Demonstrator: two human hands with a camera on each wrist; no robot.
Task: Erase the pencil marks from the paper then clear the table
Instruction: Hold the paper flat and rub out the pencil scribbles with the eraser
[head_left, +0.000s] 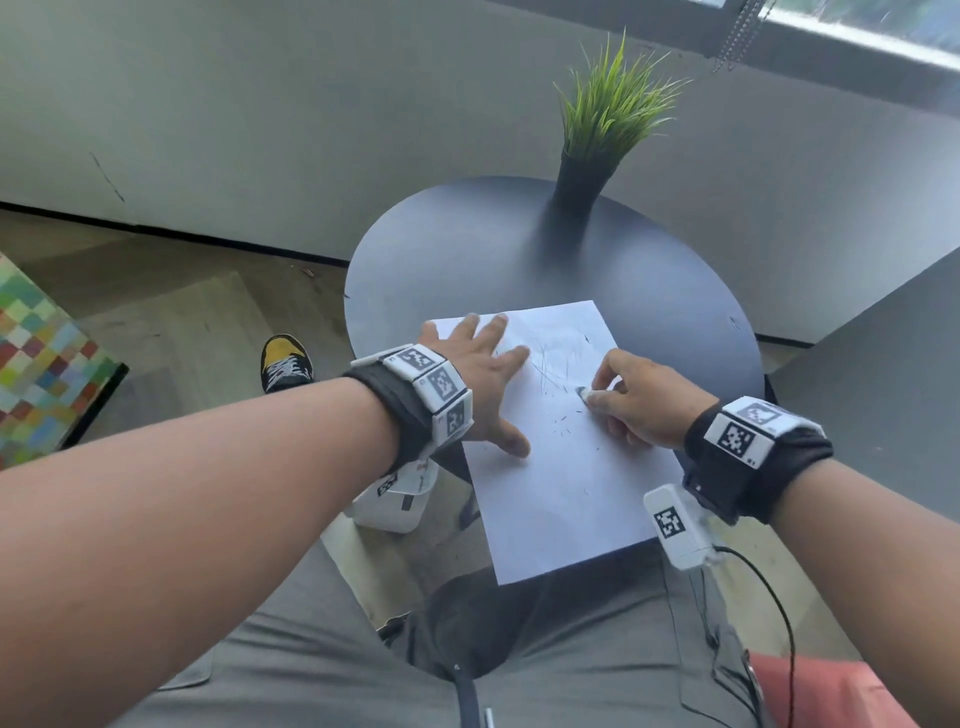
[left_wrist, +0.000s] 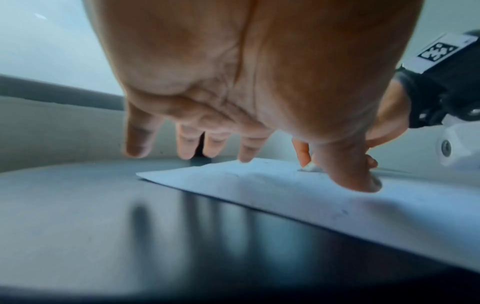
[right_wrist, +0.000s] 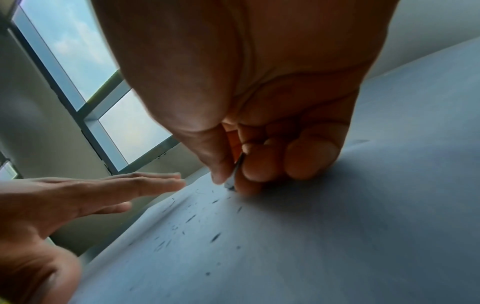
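A white sheet of paper (head_left: 566, 467) lies on the round dark table (head_left: 467, 244), its near end hanging over the table's front edge. Faint pencil marks (head_left: 553, 364) cross its upper middle, with dark eraser crumbs (right_wrist: 192, 218) scattered below them. My left hand (head_left: 483, 364) lies flat with spread fingers on the paper's left side, thumb (left_wrist: 355, 176) pressing down. My right hand (head_left: 623, 400) pinches a small white eraser (head_left: 584, 393) between thumb and fingers, its tip (right_wrist: 230, 185) touching the paper at the marks' right edge.
A dark vase with green grass (head_left: 608, 124) stands at the table's far side. A grey wall and window (head_left: 857, 31) lie behind. A grey block (head_left: 883, 374) stands to the right, a colourful checked seat (head_left: 36, 353) on the left. My lap sits below the paper.
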